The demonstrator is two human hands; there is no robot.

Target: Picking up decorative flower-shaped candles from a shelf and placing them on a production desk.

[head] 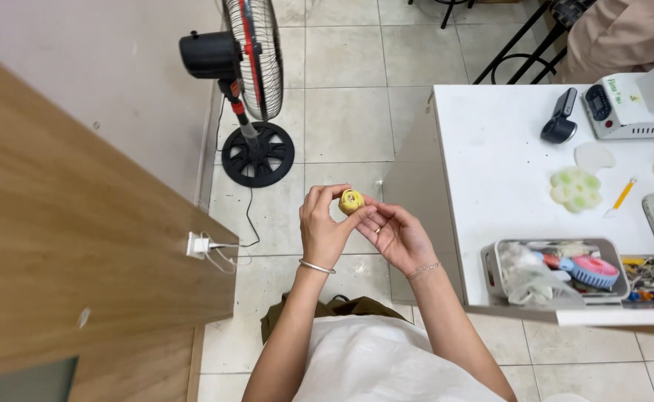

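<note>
The white table (491, 149) stands right of the fingers (368, 219). On it, beyond them, lie a black handheld device (560, 119) and a white machine (632, 104); farther right, a pale green flower-shaped mould (574, 187) and a yellow pencil (623, 195). Nearer, level with the wrist, sits a grey bin (553, 272). A black standing fan (252, 74) rests on the tiled floor (342, 119) beyond the fingers.

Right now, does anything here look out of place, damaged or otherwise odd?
Nothing looks spilled or broken. One oddity: a white charger hangs off the wooden panel's edge, cable dangling. Both hands, left hand and right hand, hold a small yellow object.
</note>
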